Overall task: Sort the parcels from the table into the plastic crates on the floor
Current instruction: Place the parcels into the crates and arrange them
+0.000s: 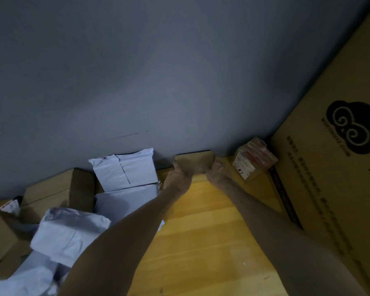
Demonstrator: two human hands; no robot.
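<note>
2 hands in: left hand (177, 178) and right hand (219, 174), fingers curled round the ends of a small brown box (195, 162) at the counter's (201, 231) back edge, against the wall (179, 82). Lots left: mailers (124, 171), boxes (51, 189), 1 printed box (254, 161). No crates in view.

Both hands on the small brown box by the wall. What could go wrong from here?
1. The right hand grips the small brown cardboard box close beside the red-and-white printed taped box; lifting could knock it.
2. The left hand and forearm pass right by the pale grey plastic mailers; pulling back may drag that loose pile.
</note>
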